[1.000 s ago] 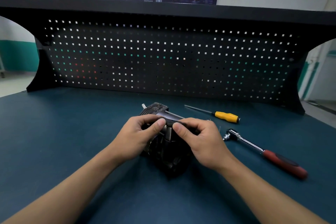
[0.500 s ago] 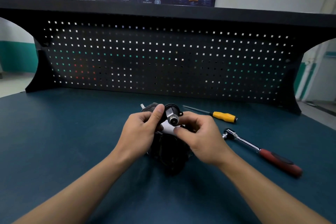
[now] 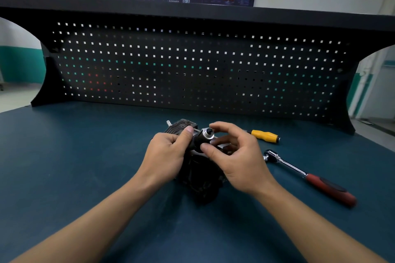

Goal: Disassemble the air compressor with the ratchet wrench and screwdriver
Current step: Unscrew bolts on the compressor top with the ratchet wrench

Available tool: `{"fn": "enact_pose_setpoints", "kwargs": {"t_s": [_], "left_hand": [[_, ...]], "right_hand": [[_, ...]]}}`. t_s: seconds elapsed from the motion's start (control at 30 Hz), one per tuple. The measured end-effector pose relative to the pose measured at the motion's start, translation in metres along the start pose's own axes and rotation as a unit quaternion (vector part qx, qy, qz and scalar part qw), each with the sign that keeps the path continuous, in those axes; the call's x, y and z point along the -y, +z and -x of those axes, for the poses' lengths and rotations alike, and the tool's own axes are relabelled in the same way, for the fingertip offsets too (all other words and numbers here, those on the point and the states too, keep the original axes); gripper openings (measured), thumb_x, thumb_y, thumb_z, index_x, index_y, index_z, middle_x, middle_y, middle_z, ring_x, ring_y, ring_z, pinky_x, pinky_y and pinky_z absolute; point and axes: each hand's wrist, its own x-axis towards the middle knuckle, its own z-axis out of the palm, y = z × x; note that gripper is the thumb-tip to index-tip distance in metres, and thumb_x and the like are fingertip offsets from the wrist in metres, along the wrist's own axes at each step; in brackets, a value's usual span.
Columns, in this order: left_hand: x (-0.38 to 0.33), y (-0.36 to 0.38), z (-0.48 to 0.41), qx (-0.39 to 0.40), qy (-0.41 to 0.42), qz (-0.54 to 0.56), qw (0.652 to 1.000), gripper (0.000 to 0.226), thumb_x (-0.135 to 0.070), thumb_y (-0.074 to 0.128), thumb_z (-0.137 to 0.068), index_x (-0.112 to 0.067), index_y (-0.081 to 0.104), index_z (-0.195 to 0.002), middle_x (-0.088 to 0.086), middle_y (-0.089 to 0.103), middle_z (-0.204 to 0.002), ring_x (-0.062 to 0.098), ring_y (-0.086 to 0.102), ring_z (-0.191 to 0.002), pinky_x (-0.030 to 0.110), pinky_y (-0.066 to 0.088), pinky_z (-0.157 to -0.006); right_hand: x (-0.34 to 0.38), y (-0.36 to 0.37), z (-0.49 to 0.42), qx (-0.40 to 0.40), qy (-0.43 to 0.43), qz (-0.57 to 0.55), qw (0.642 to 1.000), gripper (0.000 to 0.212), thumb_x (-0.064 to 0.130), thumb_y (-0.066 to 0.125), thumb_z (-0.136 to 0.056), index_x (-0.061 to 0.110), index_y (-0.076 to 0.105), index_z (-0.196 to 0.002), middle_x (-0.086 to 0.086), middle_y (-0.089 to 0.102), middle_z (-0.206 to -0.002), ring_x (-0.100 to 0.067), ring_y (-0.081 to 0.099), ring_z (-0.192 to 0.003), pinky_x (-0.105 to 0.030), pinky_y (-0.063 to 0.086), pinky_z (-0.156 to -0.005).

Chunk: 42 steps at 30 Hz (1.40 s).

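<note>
Left grip (image 3: pixel 164 156): curled round air compressor (image 3: pixel 201 179), thumb on black fitting (image 3: pixel 198 140).
Right grip (image 3: pixel 237 160): pinches black fitting's silver tip.
Rightward: screwdriver (image 3: pixel 265 136), ratchet wrench (image 3: pixel 307 177), untouched.
Counter (image 3: pixel 64 166) back edge: pegboard (image 3: pixel 192 66).

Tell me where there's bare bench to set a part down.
Widest bare patch: blue benchtop left of the left hand and air compressor, back to the pegboard. Also the near strip between the forearms. Crowded: right of the right hand, by screwdriver and ratchet wrench.
</note>
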Motion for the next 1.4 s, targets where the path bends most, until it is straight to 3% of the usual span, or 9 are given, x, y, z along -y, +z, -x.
{"fn": "enact_pose_setpoints", "kwargs": {"t_s": [0.4, 0.53, 0.63, 0.73, 0.8, 0.9, 1.03, 1.17, 1.4], "left_hand": [[0.000, -0.002, 0.000, 0.014, -0.011, 0.034, 0.999, 0.078, -0.056, 0.050, -0.098, 0.019, 0.054, -0.076, 0.014, 0.051, -0.063, 0.023, 0.045, -0.056, 0.035, 0.034, -0.058], [-0.003, -0.003, 0.001, 0.016, -0.006, 0.071, 0.997, 0.076, -0.068, 0.048, -0.088, 0.000, 0.056, -0.055, 0.006, 0.048, -0.052, 0.017, 0.044, -0.048, 0.026, 0.033, -0.051], [-0.004, -0.005, 0.002, 0.047, 0.026, 0.090, 0.994, 0.078, -0.069, 0.045, -0.084, 0.004, 0.065, -0.069, 0.019, 0.062, -0.061, 0.020, 0.055, -0.057, 0.026, 0.042, -0.057], [-0.002, -0.006, 0.002, 0.083, 0.074, 0.088, 0.990, 0.067, -0.062, 0.047, -0.096, -0.001, 0.071, -0.080, 0.015, 0.072, -0.077, 0.016, 0.065, -0.072, 0.035, 0.053, -0.068], [0.001, -0.008, 0.002, 0.096, 0.112, 0.054, 0.988, 0.054, -0.061, 0.054, -0.087, -0.009, 0.068, -0.082, 0.000, 0.067, -0.072, 0.010, 0.060, -0.070, 0.028, 0.049, -0.066], [0.007, -0.009, 0.003, 0.125, 0.149, -0.023, 0.981, 0.035, -0.053, 0.078, -0.079, -0.021, 0.066, -0.087, 0.004, 0.060, -0.070, 0.005, 0.052, -0.064, 0.020, 0.044, -0.061], [0.007, -0.007, 0.005, 0.118, 0.173, -0.044, 0.977, 0.029, -0.044, 0.079, -0.070, -0.018, 0.070, -0.079, 0.001, 0.068, -0.076, 0.010, 0.060, -0.069, 0.022, 0.048, -0.066], [0.007, -0.006, 0.005, 0.100, 0.179, -0.047, 0.978, 0.028, -0.043, 0.080, -0.068, -0.017, 0.070, -0.074, -0.002, 0.067, -0.074, 0.007, 0.060, -0.069, 0.018, 0.046, -0.065], [0.008, 0.004, 0.009, 0.062, 0.188, -0.039, 0.979, 0.026, -0.042, 0.081, -0.067, -0.019, 0.069, -0.071, -0.002, 0.063, -0.072, 0.007, 0.057, -0.066, 0.016, 0.043, -0.063]], "right_hand": [[-0.001, -0.003, -0.003, 0.034, -0.020, -0.033, 0.999, 0.028, 0.015, 0.081, -0.083, 0.036, 0.074, -0.101, 0.014, 0.073, -0.097, -0.007, 0.070, -0.086, -0.020, 0.056, -0.075], [-0.005, -0.002, -0.005, 0.032, 0.011, -0.066, 0.997, 0.018, 0.023, 0.082, -0.082, 0.029, 0.077, -0.098, 0.005, 0.076, -0.091, -0.010, 0.071, -0.081, -0.027, 0.058, -0.074], [-0.009, -0.003, -0.007, 0.021, 0.037, -0.111, 0.993, 0.015, 0.030, 0.081, -0.078, 0.023, 0.079, -0.090, 0.001, 0.076, -0.085, -0.011, 0.071, -0.076, -0.029, 0.059, -0.072], [-0.006, -0.005, -0.010, -0.010, 0.039, -0.130, 0.991, 0.014, 0.033, 0.078, -0.073, 0.022, 0.079, -0.082, 0.001, 0.078, -0.085, -0.009, 0.071, -0.078, -0.022, 0.056, -0.074], [-0.003, -0.013, -0.017, -0.051, 0.033, -0.141, 0.988, 0.002, 0.026, 0.078, -0.078, 0.024, 0.079, -0.078, 0.003, 0.078, -0.083, -0.006, 0.070, -0.076, -0.018, 0.054, -0.071], [-0.007, -0.043, -0.033, -0.189, 0.044, -0.107, 0.975, 0.012, 0.020, 0.078, -0.086, 0.028, 0.077, -0.077, 0.010, 0.078, -0.080, -0.001, 0.070, -0.073, -0.016, 0.054, -0.063], [-0.035, -0.092, -0.034, -0.307, 0.056, 0.015, 0.950, 0.016, 0.026, 0.078, -0.086, 0.034, 0.071, -0.075, 0.018, 0.074, -0.074, 0.010, 0.066, -0.069, -0.009, 0.051, -0.063], [-0.079, -0.119, -0.021, -0.303, 0.139, 0.200, 0.921, 0.009, 0.032, 0.077, -0.085, 0.023, 0.077, -0.088, 0.015, 0.071, -0.079, -0.004, 0.067, -0.078, -0.030, 0.055, -0.081], [-0.097, -0.143, -0.022, -0.277, 0.234, 0.330, 0.872, 0.023, 0.035, 0.073, -0.086, 0.020, 0.078, -0.103, -0.002, 0.075, -0.100, -0.027, 0.066, -0.096, -0.035, 0.053, -0.076]]}}
